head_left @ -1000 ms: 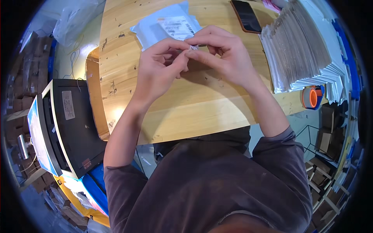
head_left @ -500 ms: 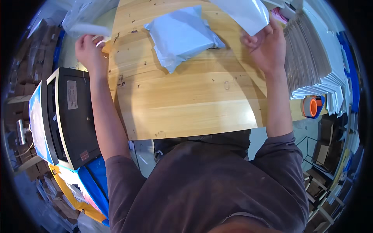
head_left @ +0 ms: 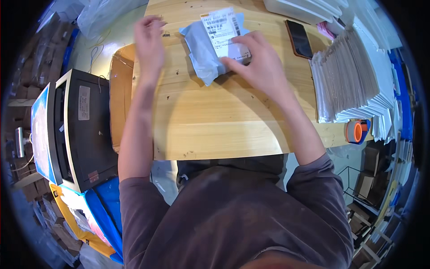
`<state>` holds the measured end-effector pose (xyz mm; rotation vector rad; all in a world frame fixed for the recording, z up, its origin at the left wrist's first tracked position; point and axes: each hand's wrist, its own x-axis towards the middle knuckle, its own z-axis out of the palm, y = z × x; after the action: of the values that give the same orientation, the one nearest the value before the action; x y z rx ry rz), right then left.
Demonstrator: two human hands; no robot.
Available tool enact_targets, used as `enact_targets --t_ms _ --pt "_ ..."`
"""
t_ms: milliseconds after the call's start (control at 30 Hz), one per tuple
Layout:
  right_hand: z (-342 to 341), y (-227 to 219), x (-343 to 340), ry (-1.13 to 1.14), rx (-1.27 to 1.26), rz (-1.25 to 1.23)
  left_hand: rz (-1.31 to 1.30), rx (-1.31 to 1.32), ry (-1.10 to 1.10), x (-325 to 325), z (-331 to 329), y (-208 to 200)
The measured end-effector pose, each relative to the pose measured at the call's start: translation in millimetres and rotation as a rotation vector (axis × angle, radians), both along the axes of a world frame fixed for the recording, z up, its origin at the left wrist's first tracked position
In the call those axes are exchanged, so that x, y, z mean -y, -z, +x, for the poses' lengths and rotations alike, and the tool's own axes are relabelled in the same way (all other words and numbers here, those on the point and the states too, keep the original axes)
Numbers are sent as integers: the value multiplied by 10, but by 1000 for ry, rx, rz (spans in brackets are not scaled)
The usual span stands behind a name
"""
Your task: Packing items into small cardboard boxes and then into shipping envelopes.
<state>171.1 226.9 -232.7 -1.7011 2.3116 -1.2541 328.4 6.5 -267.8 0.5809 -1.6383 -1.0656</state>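
Note:
A pale blue plastic mailing bag [head_left: 199,56], plump and crinkled, lies on the wooden table [head_left: 215,121]. On its top rests a white printed shipping label [head_left: 219,33], slightly tilted. My right hand [head_left: 260,60] reaches over the bag's right side, thumb and fingers apart, their tips touching the label near its lower part and right edge. Beyond the table's left edge, or just over it, my left hand [head_left: 150,45] is raised apart from the bag. Motion smears its fingers, and no thing shows clearly in it.
To the right lie a dark phone [head_left: 298,39], a tall stack of flat mailers [head_left: 345,80] and an orange tape roll [head_left: 357,132]. A white plastic bin [head_left: 304,10] stands at the back. Left of the table are an open cardboard box [head_left: 122,94] and a black cabinet-like case [head_left: 92,130].
My right hand has brought the white label from the right onto the bag. My left hand has swung rightward, and the pale strip by it no longer shows. The phone has come into sight.

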Motion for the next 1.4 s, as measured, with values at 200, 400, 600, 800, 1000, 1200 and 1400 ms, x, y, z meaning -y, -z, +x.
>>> enact_targets --t_ms 200,400,600,800,1000,1200,1400 --pt "94 16 -27 78 -189 188 -560 334 233 -608 -296 23" --pt "-221 80 -92 26 96 223 -547 818 168 -531 -294 183" --pt "-397 392 -97 -139 293 26 -273 798 332 -486 -257 43" --pt "-507 420 -238 -315 586 137 -423 871 410 -609 4 -57" --pt "-436 420 -167 -219 704 98 -398 759 219 -808 625 -77" --pt "-192 414 -259 -369 167 99 -445 702 -305 -710 1911 -435" --pt "655 409 -272 -591 1 18 -223 566 -976 54 3757 -1417"
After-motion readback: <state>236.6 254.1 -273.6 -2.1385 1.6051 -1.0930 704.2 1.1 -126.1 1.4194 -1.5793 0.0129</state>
